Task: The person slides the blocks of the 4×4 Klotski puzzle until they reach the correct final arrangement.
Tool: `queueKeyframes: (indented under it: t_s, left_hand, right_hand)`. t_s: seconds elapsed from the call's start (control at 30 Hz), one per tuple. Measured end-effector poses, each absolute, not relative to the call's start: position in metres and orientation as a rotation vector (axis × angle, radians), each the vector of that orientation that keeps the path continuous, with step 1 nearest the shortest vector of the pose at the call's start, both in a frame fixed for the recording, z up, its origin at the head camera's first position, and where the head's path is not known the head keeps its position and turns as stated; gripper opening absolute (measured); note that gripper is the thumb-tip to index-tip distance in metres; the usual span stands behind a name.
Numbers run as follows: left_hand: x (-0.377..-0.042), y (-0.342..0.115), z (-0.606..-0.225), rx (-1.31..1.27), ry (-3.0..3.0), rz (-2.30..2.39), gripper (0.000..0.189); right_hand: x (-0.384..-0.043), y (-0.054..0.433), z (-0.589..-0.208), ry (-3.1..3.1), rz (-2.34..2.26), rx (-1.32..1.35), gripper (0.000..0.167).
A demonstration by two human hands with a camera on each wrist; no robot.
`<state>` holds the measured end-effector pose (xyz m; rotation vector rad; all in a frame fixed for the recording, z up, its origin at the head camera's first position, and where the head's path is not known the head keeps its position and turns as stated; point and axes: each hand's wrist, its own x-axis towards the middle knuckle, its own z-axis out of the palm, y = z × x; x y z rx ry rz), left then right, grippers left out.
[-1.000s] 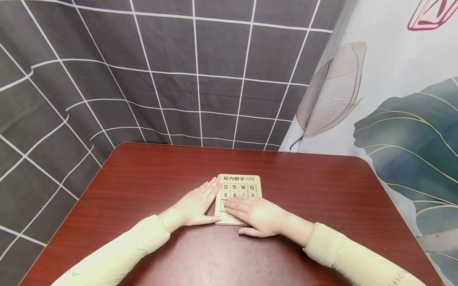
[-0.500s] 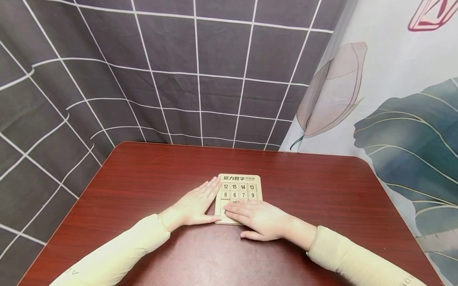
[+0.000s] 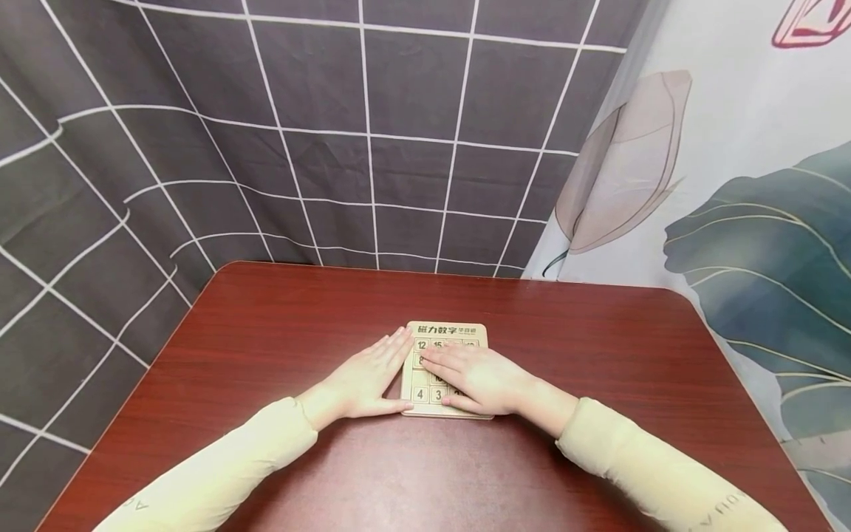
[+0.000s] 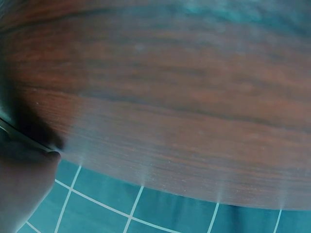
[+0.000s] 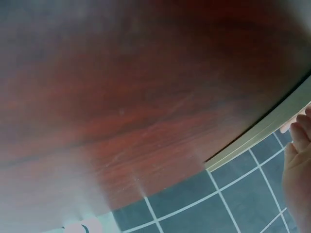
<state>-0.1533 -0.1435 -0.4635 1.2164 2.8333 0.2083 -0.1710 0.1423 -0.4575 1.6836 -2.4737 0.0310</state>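
A pale wooden number sliding puzzle [image 3: 447,330] lies flat on the dark red table. My left hand [image 3: 362,380] rests against its left side, fingers extended along the edge and thumb at the lower left corner. Across the tiles lies my right hand [image 3: 488,379], fingers stretched to the left; it hides much of the upper and right part. Tiles 12, 4 and 3 show, with a gap in the left column above the 4. In the right wrist view the puzzle's pale side [image 5: 257,136] runs beside the right hand [image 5: 299,170]. The left wrist view catches only part of the left hand [image 4: 24,189].
The red wood-grain table [image 3: 299,310] surrounds the puzzle on all sides. Behind it hangs a dark grey cloth [image 3: 412,89] with white grid lines. A white curtain [image 3: 718,148] with leaf prints hangs at the right.
The right hand first slid slightly toward the near edge, then moved up over the upper rows. The lower tiles 4 and 3 have come into view. The left hand stays put.
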Motion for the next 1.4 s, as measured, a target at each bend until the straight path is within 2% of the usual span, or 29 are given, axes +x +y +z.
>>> queueKeyframes:
  t_s: [0.47,1.0,1.4]
  left_hand:
    - [-0.153,-0.143,-0.464,1.216,2.824,0.225,0.104]
    - [-0.155,-0.141,-0.463,1.194,2.809,0.19,0.107]
    - [-0.157,-0.14,-0.456,1.19,2.81,0.183,0.109]
  right_hand:
    - [-0.153,0.147,-0.454,-2.363,0.068,1.753,0.067]
    - [-0.188,0.138,-0.453,-2.581,0.066,1.628,0.067]
    - [-0.176,0.138,-0.452,-2.523,0.042,1.691,0.067]
